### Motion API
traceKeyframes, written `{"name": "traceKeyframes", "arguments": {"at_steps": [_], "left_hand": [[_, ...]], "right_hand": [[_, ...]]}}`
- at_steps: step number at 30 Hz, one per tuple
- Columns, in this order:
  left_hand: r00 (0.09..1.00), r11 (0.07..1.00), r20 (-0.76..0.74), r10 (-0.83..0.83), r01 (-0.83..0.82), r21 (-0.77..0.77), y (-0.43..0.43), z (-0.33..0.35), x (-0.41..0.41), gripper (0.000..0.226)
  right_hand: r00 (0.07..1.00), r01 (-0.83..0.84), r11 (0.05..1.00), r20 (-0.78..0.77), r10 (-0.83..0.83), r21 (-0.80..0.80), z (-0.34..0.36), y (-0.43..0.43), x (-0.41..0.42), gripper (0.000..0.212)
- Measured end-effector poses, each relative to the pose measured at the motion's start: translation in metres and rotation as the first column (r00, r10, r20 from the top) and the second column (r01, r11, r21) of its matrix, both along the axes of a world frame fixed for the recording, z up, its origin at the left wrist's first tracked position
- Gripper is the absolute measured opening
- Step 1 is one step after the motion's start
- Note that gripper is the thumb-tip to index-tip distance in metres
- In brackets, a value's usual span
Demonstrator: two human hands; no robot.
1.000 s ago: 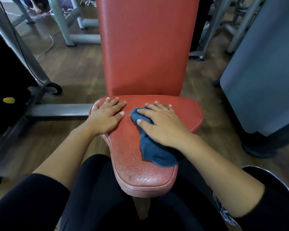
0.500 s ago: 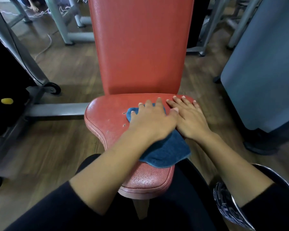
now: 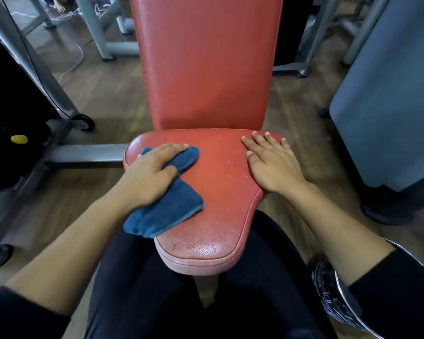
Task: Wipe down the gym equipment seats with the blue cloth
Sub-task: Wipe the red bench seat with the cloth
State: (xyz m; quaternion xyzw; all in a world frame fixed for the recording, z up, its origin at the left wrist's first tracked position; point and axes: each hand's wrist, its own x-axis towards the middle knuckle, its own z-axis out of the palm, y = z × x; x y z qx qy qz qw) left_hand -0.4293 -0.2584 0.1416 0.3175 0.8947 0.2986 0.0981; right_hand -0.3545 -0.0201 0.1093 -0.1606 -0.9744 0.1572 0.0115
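I see the left hand (image 3: 152, 172) lying palm down on the blue cloth (image 3: 171, 209), near the rear left corner of the red seat (image 3: 220, 189). Its fingers run nearly straight across the cloth towards the backrest (image 3: 206, 62) and its thumb rests on the fabric. It presses the cloth flat rather than bunching it in a fist. The cloth is folded and rumpled. Its far end pokes out past the fingertips, and its near end trails back under the wrist and hangs over the seat's left edge.

The right hand (image 3: 272, 165) is flat on the bare upholstery at the rear right corner, fingers spread and straight, holding nothing. The heel of the palm sits at the right edge. The two hands are well apart, with open red vinyl between them, and a few small dark specks (image 3: 229, 160) show there. The narrow front tip of the seat shines under the light and sits between my operator's legs in dark trousers (image 3: 157, 289).

On the wooden floor (image 3: 113, 99) to the left are a grey frame bar (image 3: 83, 154), a small black wheel (image 3: 83, 122) and a yellow knob (image 3: 19, 139). A grey-blue panel (image 3: 387, 106) stands to the right.
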Motion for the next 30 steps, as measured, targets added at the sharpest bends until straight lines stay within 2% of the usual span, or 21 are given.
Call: {"name": "traceKeyframes", "arguments": {"at_steps": [2,4,7,10,14,17,20,25,27,30], "left_hand": [[0.999,0.998,0.025,-0.030,0.029,0.051,0.003,0.001,0.002,0.066],[0.989,0.984,0.047,-0.140,0.133,0.121,0.004,0.003,0.017,0.061],[0.932,0.918,0.003,-0.361,0.355,0.176,-0.004,0.008,0.044,0.048],[0.881,0.848,-0.047,-0.470,0.466,0.252,-0.020,0.010,0.061,0.033],[0.879,0.833,0.037,-0.476,0.437,0.340,-0.033,0.006,0.046,0.032],[0.899,0.868,0.063,-0.433,0.397,0.298,-0.018,0.008,0.025,0.037],[0.894,0.875,0.014,-0.448,0.436,0.210,0.010,0.012,0.022,0.039],[0.833,0.826,-0.102,-0.544,0.553,0.110,0.026,0.018,0.062,0.043],[0.813,0.806,-0.127,-0.568,0.581,0.113,0.014,0.017,0.075,0.042],[0.822,0.798,-0.102,-0.561,0.569,0.200,-0.012,0.013,0.073,0.040]], "right_hand": [[1.000,0.000,1.000,0.000,0.000,0.005,0.000,0.000,-0.001,0.048],[1.000,0.002,1.000,-0.002,-0.002,0.004,0.000,0.000,0.000,0.048],[1.000,-0.001,1.000,-0.013,0.002,0.010,0.000,0.001,0.001,0.048],[1.000,-0.007,1.000,-0.011,0.007,0.011,0.000,0.002,0.002,0.048],[1.000,-0.004,1.000,0.009,0.004,0.022,-0.001,0.001,-0.003,0.048],[1.000,0.010,1.000,0.008,-0.010,0.029,-0.001,0.000,-0.004,0.048],[1.000,0.018,0.999,0.011,-0.018,0.047,-0.001,-0.001,-0.005,0.048],[1.000,0.021,0.998,0.011,-0.022,0.056,-0.001,-0.001,-0.005,0.048],[0.999,0.026,0.998,0.023,-0.027,0.051,0.000,-0.001,-0.005,0.049],[0.999,0.022,0.999,0.033,-0.024,0.049,0.000,-0.003,-0.005,0.049]]}}
